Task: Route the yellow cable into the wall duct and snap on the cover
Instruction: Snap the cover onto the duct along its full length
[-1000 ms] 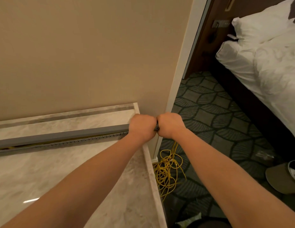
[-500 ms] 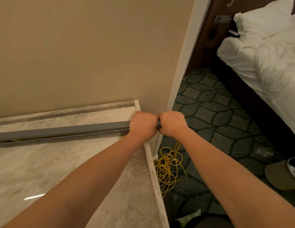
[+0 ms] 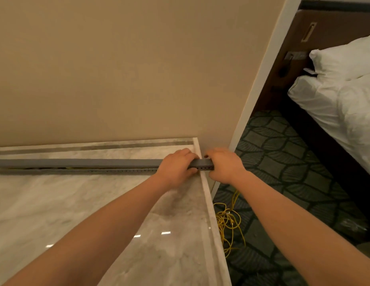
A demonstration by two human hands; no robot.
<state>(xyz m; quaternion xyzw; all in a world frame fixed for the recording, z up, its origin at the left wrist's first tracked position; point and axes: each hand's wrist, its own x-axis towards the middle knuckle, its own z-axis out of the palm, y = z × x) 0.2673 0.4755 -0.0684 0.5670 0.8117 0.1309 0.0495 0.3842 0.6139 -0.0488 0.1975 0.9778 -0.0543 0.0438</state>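
Two hands meet at the counter's right edge, where your left hand curls over the grey duct and your right hand clamps its end just past that edge. Its cover sits on top along the counter, a thin gap showing beneath. Most of the yellow cable lies coiled on the carpet just right of the counter.

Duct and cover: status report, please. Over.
Gripping the duct at its right end: left hand, right hand. Grey cover on top, gap showing toward the left. Spare yellow cable heaped on the carpet. Nothing blocking.
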